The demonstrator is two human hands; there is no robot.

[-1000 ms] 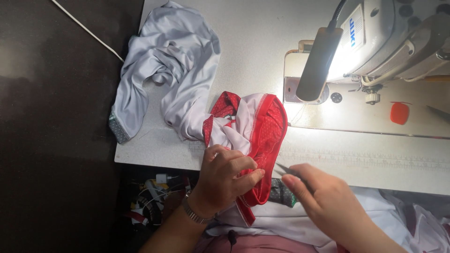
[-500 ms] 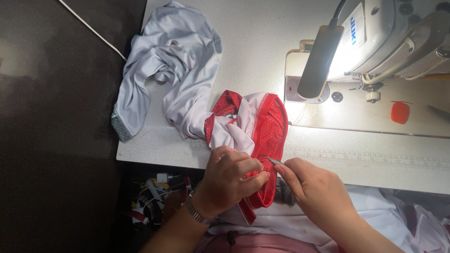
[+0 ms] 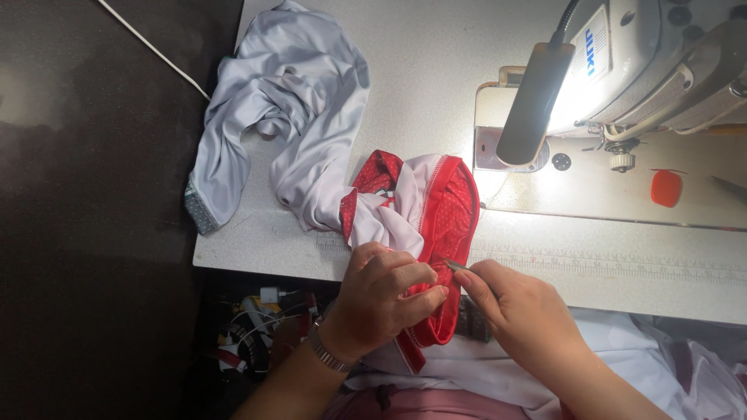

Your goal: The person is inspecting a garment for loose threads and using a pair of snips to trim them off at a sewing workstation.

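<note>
**Snipping at the red hem, right on the table's near edge**

My left hand (image 3: 385,299) curls over the red-and-white garment (image 3: 420,210), fingers closed on the red dotted band so the cloth lies taut where I work. My right hand (image 3: 517,311) pinches a small metal snipper (image 3: 455,265), its tip touching the red fabric just beside my left fingertips; the fingers are narrow, closed on the tool. The garment lies at six o'clock on the white table (image 3: 436,85), spilling over the near edge toward my lap, which is why I brace it there, I judge.

At ten o'clock a pale grey cloth (image 3: 280,101) lies heaped, touching the garment and hanging over the table's left edge. At two o'clock stands the sewing machine (image 3: 654,62), its lamp (image 3: 533,101) lit. Between the machine and my hands runs a bare strip with a printed ruler (image 3: 622,268): room to slide rightward.
</note>
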